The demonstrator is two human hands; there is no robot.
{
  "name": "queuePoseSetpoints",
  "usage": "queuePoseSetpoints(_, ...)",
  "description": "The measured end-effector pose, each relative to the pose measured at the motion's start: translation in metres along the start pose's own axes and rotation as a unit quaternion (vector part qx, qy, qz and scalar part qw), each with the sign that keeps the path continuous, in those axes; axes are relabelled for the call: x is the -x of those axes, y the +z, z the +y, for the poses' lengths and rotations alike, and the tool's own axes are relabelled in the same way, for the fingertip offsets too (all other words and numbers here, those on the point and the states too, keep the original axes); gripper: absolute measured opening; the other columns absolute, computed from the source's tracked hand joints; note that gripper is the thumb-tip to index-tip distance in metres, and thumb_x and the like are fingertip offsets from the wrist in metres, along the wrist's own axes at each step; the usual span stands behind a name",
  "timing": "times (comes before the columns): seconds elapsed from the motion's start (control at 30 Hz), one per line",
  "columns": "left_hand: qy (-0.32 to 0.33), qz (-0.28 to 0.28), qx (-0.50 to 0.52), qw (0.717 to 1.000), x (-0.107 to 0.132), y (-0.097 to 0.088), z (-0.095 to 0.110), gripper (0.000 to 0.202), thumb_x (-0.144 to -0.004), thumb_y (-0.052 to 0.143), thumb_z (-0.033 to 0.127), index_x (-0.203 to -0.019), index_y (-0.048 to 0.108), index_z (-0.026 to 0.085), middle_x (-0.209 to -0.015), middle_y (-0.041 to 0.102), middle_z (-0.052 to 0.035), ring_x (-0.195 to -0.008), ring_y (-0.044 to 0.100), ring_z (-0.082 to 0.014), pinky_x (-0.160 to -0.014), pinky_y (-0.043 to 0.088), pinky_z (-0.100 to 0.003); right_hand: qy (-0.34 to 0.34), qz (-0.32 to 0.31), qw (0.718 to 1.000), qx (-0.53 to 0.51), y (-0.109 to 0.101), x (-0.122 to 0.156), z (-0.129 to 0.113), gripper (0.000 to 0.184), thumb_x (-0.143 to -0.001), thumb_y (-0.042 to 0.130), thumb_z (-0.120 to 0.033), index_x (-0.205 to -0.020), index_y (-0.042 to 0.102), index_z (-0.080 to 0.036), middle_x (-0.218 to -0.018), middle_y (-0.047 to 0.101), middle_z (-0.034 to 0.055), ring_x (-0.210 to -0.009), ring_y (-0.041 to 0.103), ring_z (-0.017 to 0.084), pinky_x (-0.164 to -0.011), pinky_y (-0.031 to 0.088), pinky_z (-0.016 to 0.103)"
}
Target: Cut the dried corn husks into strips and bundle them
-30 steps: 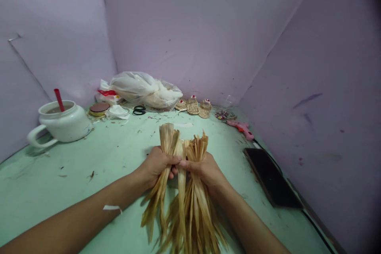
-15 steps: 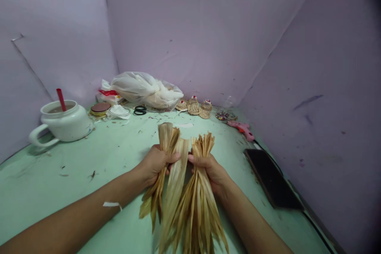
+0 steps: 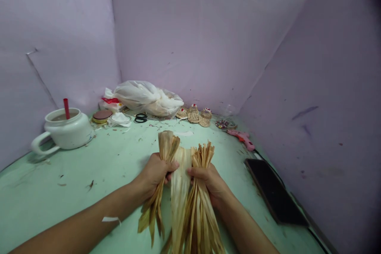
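Observation:
My left hand (image 3: 154, 172) is closed around a small bunch of dried leaf strips (image 3: 167, 145) with its thumb across the front. A larger bunch of dried leaf strips (image 3: 203, 156), with fanned, uneven tops, is gripped in my right hand (image 3: 212, 182). Between the two bunches hangs one wide pale leaf strip (image 3: 180, 198). Its edges meet both thumbs, so it is spread flat between my hands. The lower ends of the strips run down past the bottom of the view. Most fingers are hidden behind the leaves.
On the green tabletop (image 3: 119, 182) a white pot (image 3: 70, 133) stands left, with a red stick in it. A plastic bag (image 3: 145, 97), black-handled scissors (image 3: 140, 118) and small woven slippers (image 3: 193, 114) line the back. A pink glue gun (image 3: 242, 138) and dark phone-like slab (image 3: 275, 190) lie right.
The view has tilted up, so everything sits lower. The wide leaf strip has swung from slanting to nearly upright and now spans toward my right thumb. Both hands keep their bunches.

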State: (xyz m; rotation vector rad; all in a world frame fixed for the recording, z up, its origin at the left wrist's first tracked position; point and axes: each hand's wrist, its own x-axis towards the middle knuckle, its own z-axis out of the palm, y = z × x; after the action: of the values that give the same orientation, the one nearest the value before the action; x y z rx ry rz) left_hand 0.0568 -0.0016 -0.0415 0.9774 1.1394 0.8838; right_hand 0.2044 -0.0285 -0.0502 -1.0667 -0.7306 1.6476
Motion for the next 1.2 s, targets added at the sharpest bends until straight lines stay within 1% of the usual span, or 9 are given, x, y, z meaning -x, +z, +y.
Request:
queuePoseSetpoints(0.1,0.011,0.005,-0.006,1.0,0.001,0.001,0.001,0.025,-0.052,0.067,0.027,-0.047,0.046,0.016,-0.032,0.04,0.0064,-0.029,0.031,-0.0041,-0.031,0.021,-0.017,-0.007,0.007,1.0,0.029,0.003,0.003,0.0,0.048,-0.05,0.075,-0.024,-0.096,0.065,-0.016,-0.069,0.069,0.0048,-0.053,0.061,0.019,-0.049,0.046,0.027)
queuePoseSetpoints(0.17,0.018,0.007,-0.014,1.0,0.002,0.001,0.002,0.024,-0.051,0.067,0.028,-0.048,0.046,0.016,-0.033,0.04,0.0065,-0.03,0.031,-0.004,-0.032,0.021,-0.017,-0.026,-0.005,1.0,0.016,0.006,0.005,0.001,0.05,-0.049,0.077,-0.031,-0.095,0.065,-0.015,-0.072,0.069,0.0064,-0.058,0.063,0.021,-0.052,0.047,0.03)
queuePoseSetpoints(0.23,0.026,0.007,-0.026,0.999,0.003,0.001,0.001,0.024,-0.051,0.068,0.028,-0.049,0.047,0.016,-0.034,0.041,0.0063,-0.031,0.032,-0.004,-0.032,0.022,-0.018,-0.034,-0.021,0.999,-0.004,0.009,0.005,0.003,0.05,-0.046,0.078,-0.033,-0.092,0.066,-0.014,-0.074,0.069,0.008,-0.064,0.065,0.024,-0.057,0.049,0.033)
queuePoseSetpoints(0.33,0.034,0.004,-0.037,0.999,0.003,0.0,0.0,0.025,-0.051,0.068,0.03,-0.051,0.048,0.015,-0.036,0.042,0.0063,-0.032,0.032,-0.0042,-0.033,0.023,-0.018,-0.034,-0.012,0.999,-0.002,0.011,0.004,0.006,0.047,-0.045,0.078,-0.028,-0.088,0.066,-0.014,-0.072,0.07,0.0082,-0.066,0.065,0.026,-0.06,0.05,0.036)
queuePoseSetpoints(0.47,0.023,0.002,-0.044,0.999,0.003,0.001,0.0,0.023,-0.051,0.067,0.028,-0.051,0.047,0.016,-0.035,0.041,0.0064,-0.032,0.032,-0.0048,-0.033,0.022,-0.018,-0.034,0.004,0.999,0.014,0.01,0.002,0.007,0.037,-0.045,0.072,-0.018,-0.081,0.066,-0.014,-0.067,0.069,0.0066,-0.061,0.065,0.025,-0.061,0.051,0.036)
queuePoseSetpoints(0.6,0.017,-0.005,-0.053,0.998,0.005,0.002,0.002,0.021,-0.052,0.066,0.026,-0.05,0.047,0.016,-0.034,0.041,0.0059,-0.032,0.032,-0.0053,-0.034,0.022,-0.019,-0.03,0.018,0.999,0.037,0.012,0.005,0.004,0.03,-0.046,0.065,-0.012,-0.075,0.066,-0.015,-0.064,0.069,0.0047,-0.058,0.063,0.023,-0.058,0.05,0.035)
queuePoseSetpoints(0.73,0.02,-0.005,-0.059,0.998,0.007,0.005,0.001,0.022,-0.053,0.066,0.026,-0.049,0.046,0.016,-0.035,0.04,0.006,-0.034,0.032,-0.0054,-0.035,0.022,-0.019,-0.036,0.026,0.997,0.057,0.018,0.01,0.0,0.025,-0.047,0.058,-0.01,-0.071,0.065,-0.015,-0.059,0.067,0.0027,-0.053,0.061,0.021,-0.053,0.049,0.031)
queuePoseSetpoints(0.97,0.027,0.008,-0.065,0.998,0.011,0.012,-0.002,0.019,-0.055,0.066,0.019,-0.049,0.048,0.016,-0.037,0.041,0.0059,-0.036,0.032,-0.0058,-0.037,0.023,-0.019,-0.057,0.083,0.986,0.132,0.019,0.01,0.001,0.021,-0.048,0.054,-0.009,-0.065,0.063,-0.015,-0.054,0.063,0.0007,-0.049,0.057,0.018,-0.05,0.046,0.028)
queuePoseSetpoints(1.2,0.024,0.024,-0.077,0.996,0.013,0.016,0.001,0.018,-0.056,0.063,0.013,-0.047,0.048,0.016,-0.034,0.04,0.0063,-0.035,0.032,-0.0063,-0.036,0.023,-0.019,-0.073,0.095,0.981,0.152,0.017,0.009,0.003,0.017,-0.049,0.052,-0.009,-0.063,0.061,-0.015,-0.052,0.06,0.0005,-0.047,0.053,0.016,-0.046,0.043,0.025)
